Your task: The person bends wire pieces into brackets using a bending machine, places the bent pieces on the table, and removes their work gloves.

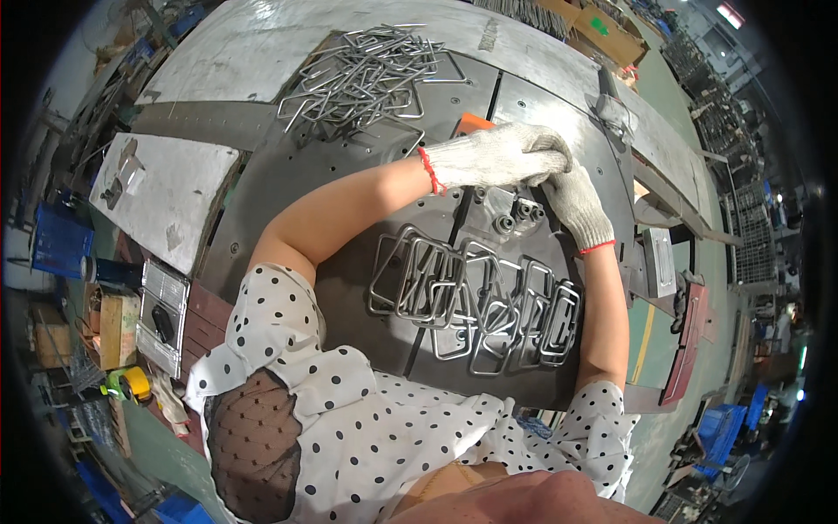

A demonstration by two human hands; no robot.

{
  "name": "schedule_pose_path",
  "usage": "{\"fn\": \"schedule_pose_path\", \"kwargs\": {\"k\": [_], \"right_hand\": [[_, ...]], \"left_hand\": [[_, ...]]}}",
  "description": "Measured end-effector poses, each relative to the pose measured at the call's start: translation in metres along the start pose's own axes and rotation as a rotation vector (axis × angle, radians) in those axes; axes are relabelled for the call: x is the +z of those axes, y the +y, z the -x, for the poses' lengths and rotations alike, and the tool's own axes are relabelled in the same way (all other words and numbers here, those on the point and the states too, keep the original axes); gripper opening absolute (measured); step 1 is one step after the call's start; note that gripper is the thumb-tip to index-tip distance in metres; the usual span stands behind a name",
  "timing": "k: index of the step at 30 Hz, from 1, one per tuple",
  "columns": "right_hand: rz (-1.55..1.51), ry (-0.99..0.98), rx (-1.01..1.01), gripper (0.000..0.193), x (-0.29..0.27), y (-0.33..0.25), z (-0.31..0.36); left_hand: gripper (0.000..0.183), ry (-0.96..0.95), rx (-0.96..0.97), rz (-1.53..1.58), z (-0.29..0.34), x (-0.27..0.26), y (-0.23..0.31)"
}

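The left hand (502, 155) and right hand (576, 203) wear off-white knitted gloves (463, 164) with red-edged cuffs (598, 247); the white blouse (384, 428) has black polka dots, loose short sleeves (275, 310) and a dark, sheer, spotted mesh panel (255, 445) on the left side

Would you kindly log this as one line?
left hand: gloved, overlapping gloved right hand in view | grip: hidden | nearer body: metal frames | far left: metal pile

Green floor (157, 450) runs beside mesh racks (754, 231) and blue bins (721, 435) — a bright lamp (730, 15) glows beyond.
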State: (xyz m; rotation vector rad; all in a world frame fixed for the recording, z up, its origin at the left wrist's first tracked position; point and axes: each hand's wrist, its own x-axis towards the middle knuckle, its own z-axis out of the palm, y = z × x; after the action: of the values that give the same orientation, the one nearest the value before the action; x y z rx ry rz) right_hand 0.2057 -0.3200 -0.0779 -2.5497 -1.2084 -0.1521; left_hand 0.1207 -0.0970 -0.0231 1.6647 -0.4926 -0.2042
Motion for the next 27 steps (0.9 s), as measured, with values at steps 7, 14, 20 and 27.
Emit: {"fn": "schedule_pose_path", "kwargs": {"k": [7,14,20,27], "right_hand": [[0.012,0.009,-0.003,0.029,0.000,0.003,0.001],[-0.009,-0.003,0.058,0.032,-0.001,-0.003,0.001],[-0.062,-0.004,0.105,0.043,-0.005,-0.009,0.000],[0.004,-0.013,0.090,0.044,-0.004,-0.008,0.002]], "left_hand": [[0.029,-0.012,0.020,-0.105,0.002,-0.003,0.004],[0.032,0.016,0.078,-0.213,-0.003,-0.003,-0.005],[0.033,0.011,0.095,-0.242,-0.004,-0.004,-0.006],[0.034,-0.010,0.110,-0.198,-0.004,-0.004,-0.005]]}}
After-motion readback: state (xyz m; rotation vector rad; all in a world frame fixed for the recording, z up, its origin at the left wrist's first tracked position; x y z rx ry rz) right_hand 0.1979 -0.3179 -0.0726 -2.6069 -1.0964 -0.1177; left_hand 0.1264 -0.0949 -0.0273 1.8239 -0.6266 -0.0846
